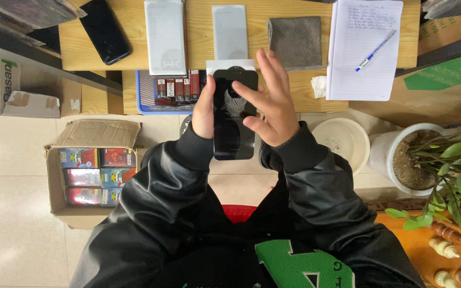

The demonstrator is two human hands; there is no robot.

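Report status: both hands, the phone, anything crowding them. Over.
Left hand grips black phone by its edge. Right hand open, fingers spread over screen. Blue basket just beyond; nothing blocking.

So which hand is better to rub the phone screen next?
Probably the right hand: its open fingers already lie over the phone screen, while the left hand grips the phone's edge and steadies it.

Two phones (234, 114) (104, 30), two white sleeves (165, 36) (229, 32), one cloth (295, 42), one pen (375, 50)
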